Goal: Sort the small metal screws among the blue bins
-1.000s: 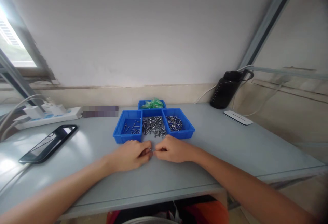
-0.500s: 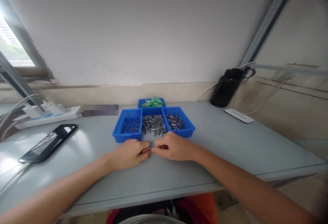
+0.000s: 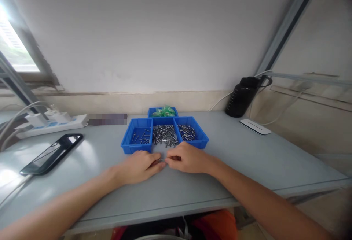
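Observation:
My left hand (image 3: pixel 143 166) and my right hand (image 3: pixel 187 158) meet just in front of the blue bins, their fingertips nearly touching. Between them is a thin metal screw (image 3: pixel 162 159), pinched by both hands; its ends are hidden by the fingers. A left blue bin (image 3: pixel 128 141) holds several loose screws. The right blue bin (image 3: pixel 202 137) has a dense heap of metal pieces. Between these two bins lies a pile of screws (image 3: pixel 165 134). Behind it, a rear blue bin (image 3: pixel 162 116) contains green plastic packets (image 3: pixel 165 111).
A black phone (image 3: pixel 52 154) with a cable lies at the left, near a white power strip (image 3: pixel 55 124) with plugs. On the right stand a black bottle (image 3: pixel 241 98) and, lying flat, a white device (image 3: pixel 255 126). The grey table's front edge (image 3: pixel 165 210) runs below my forearms.
The thumb of my left hand has stretched slightly to the right, closer to my right fingertips. The view has shifted a little; the bins have stayed put.

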Motion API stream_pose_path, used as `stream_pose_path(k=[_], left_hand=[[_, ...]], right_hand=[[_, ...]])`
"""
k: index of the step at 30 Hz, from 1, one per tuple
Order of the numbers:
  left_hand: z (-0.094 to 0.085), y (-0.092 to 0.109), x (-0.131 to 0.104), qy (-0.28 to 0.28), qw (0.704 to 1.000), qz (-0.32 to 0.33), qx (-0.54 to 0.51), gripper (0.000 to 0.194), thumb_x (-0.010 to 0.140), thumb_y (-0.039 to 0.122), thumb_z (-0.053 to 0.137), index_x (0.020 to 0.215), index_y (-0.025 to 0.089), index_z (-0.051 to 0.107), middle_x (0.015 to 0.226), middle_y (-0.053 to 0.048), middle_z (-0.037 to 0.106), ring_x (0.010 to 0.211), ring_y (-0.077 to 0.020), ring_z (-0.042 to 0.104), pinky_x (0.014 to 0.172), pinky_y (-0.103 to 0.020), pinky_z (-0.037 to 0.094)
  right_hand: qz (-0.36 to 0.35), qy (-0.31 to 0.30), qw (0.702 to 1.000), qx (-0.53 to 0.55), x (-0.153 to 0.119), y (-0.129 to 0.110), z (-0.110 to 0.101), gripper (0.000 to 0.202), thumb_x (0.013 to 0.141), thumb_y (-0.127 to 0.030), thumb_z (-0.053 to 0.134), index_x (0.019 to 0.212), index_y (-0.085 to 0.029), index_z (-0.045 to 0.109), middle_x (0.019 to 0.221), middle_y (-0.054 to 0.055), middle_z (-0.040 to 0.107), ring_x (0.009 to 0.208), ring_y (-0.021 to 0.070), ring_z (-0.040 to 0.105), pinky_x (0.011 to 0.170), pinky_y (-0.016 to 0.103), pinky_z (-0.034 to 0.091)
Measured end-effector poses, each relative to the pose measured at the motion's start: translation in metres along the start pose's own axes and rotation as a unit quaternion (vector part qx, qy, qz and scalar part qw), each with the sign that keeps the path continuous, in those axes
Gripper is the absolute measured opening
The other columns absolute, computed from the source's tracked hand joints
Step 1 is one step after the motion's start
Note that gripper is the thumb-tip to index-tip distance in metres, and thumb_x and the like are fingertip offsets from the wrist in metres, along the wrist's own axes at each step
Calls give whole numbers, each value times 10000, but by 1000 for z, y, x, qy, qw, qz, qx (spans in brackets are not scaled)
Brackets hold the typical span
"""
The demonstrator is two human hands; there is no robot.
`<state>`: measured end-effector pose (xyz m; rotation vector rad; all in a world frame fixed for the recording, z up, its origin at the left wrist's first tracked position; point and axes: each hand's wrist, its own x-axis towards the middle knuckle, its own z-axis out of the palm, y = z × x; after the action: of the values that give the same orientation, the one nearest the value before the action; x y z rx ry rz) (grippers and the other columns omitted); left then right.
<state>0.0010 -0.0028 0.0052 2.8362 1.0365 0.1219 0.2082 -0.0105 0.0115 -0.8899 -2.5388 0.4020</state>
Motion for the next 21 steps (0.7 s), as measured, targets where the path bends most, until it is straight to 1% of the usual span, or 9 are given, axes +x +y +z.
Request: stream_pose_path(k=[2,4,6,8,10,12,15,19,21], left_hand=[[0,1,0,5,1000,-5,12,368,931,420,244,755,189,470,566,16,501,514,-134,506,486,-247,270],[0,1,-1,14,1000,-11,25,363,938,401,224,771,192,469,586,10,514,526,-143,513,493,-248,278],[0,1,-1,25,999,-13,29,348,940,380,223,776,194,466,602,9,521,538,-147,516,506,-249,295],[0,1,-1,40,999,-11,15,317,938,365,244,784,194,463,627,11,531,561,-143,522,528,-246,321],[-1,0,0,58,998,-5,-9,273,931,351,282,803,193,465,667,14,544,592,-134,529,555,-241,347],[-1,0,0,75,997,5,-34,233,922,338,317,840,193,480,722,9,560,631,-128,536,585,-237,373],[0,0,0,91,993,31,-63,216,915,335,348,909,194,511,782,-6,571,692,-128,546,631,-238,407],[0,2,0,109,987,88,-83,199,912,295,364,957,197,531,872,-23,579,811,-128,551,721,-236,429],[-1,2,-1,114,986,93,-73,195,902,276,365,935,191,538,881,-31,581,818,-129,553,719,-235,433]], right_hand=[[4,1,1000,-7,1,1,1,282,823,-224,441,547,-166,428,473,-76,321,462,57,290,510,200,224],[10,-8,1000,-15,1,2,3,291,837,-226,427,557,-161,470,467,-67,368,459,61,308,505,206,226],[13,-24,999,-26,2,2,6,298,847,-221,418,576,-151,523,490,-41,463,471,67,362,505,211,238],[17,-38,999,-35,2,2,7,307,861,-226,408,622,-139,580,557,0,563,509,81,442,522,212,264],[25,-44,998,-37,2,1,7,325,884,-248,388,690,-132,623,627,35,623,558,100,505,542,214,292],[30,-48,998,-33,2,1,7,341,903,-273,367,758,-131,640,663,49,646,579,113,533,543,216,305],[25,-54,998,-17,2,1,7,312,909,-275,362,840,-141,634,715,49,658,602,120,551,547,215,317],[34,-55,998,-17,2,2,7,237,883,-263,408,830,-156,612,717,30,642,614,124,549,541,217,309],[43,-56,997,-16,1,1,5,203,865,-282,439,837,-162,599,686,18,625,601,125,537,530,216,300]])
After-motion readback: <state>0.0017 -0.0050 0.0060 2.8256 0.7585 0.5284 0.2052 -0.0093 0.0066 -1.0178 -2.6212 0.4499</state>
